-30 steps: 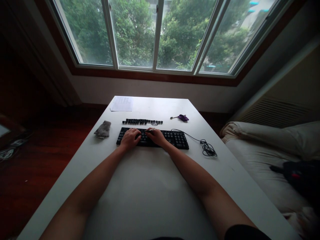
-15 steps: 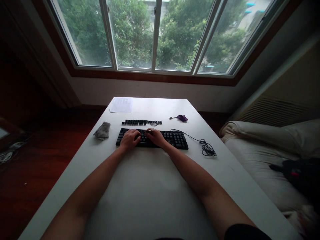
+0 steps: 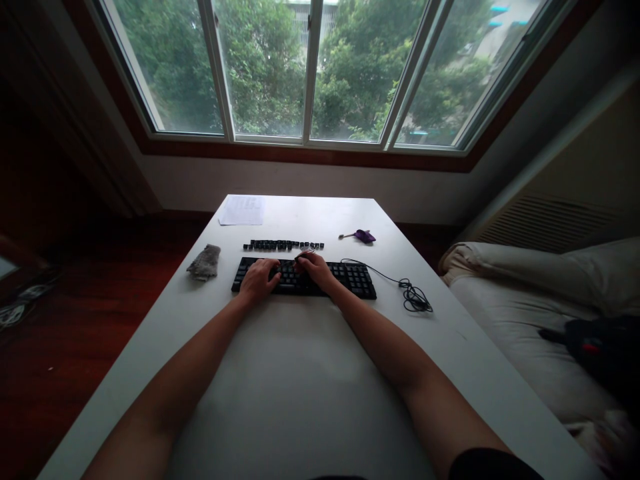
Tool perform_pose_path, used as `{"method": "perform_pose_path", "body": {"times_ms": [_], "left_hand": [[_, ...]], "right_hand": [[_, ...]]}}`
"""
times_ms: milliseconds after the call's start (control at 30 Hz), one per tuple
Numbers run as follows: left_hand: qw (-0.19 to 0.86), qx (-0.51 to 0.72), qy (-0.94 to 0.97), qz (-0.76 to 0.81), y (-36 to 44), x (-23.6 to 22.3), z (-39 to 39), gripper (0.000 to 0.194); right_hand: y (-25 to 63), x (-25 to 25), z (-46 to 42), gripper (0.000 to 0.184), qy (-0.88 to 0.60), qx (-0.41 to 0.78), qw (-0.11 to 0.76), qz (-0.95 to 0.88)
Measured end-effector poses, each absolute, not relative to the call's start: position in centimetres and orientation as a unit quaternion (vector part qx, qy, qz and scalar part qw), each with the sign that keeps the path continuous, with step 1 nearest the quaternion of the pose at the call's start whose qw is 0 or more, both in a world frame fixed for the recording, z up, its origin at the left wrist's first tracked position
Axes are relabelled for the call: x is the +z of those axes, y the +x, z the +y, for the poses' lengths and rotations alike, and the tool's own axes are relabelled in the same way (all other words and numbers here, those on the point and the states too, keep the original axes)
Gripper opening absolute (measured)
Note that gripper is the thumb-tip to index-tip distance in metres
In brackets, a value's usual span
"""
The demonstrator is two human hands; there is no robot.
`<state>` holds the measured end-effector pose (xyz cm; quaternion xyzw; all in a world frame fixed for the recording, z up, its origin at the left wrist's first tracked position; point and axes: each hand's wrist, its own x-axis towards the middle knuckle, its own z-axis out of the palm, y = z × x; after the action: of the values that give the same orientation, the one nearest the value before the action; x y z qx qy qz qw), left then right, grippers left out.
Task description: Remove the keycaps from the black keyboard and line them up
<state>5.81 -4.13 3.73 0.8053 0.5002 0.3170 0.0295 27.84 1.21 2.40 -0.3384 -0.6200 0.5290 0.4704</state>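
A black keyboard (image 3: 361,281) lies across the white table. My left hand (image 3: 258,277) rests on its left part, palm down, with fingers stretched over the keys and the thumb apart. Over the middle of the keyboard, near its far edge, my right hand (image 3: 316,269) is pinched around a small thin tool (image 3: 303,255); its exact kind is too small to tell. Just beyond the keyboard stand loose black keycaps (image 3: 270,245) in uneven rows. Something small and shiny by the right end of these rows is partly hidden behind my right fingers.
A grey cloth (image 3: 205,263) lies left of the keyboard. Papers (image 3: 242,210) are at the far left corner. A brush (image 3: 347,236) and a purple item (image 3: 365,236) lie at the far right. The coiled cable (image 3: 417,297) sits right of the keyboard. A sofa (image 3: 500,300) stands beside the table.
My right hand has moved slightly away from me and to the right, lifting toward the keyboard's far edge with the thin tool. My left hand has stayed nearly still.
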Motion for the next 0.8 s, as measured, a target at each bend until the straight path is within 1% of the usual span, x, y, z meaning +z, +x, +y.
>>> {"method": "perform_pose_path", "body": {"times_ms": [100, 200, 800], "left_hand": [[0.027, 0.307, 0.811, 0.497, 5.77, 3.76, -4.11, 0.015], [0.027, 0.303, 0.815, 0.493, 5.73, 3.78, -4.08, 0.012], [0.028, 0.300, 0.814, 0.497, 5.86, 4.21, -4.47, 0.019]], "right_hand": [[27.90, 2.45, 1.35, 0.028, -0.333, 0.548, 0.480, -0.599], [27.88, 2.60, 1.23, 0.028, -0.323, 0.556, 0.489, -0.589], [27.82, 2.93, 1.06, 0.035, -0.333, 0.570, 0.494, -0.566]]}}
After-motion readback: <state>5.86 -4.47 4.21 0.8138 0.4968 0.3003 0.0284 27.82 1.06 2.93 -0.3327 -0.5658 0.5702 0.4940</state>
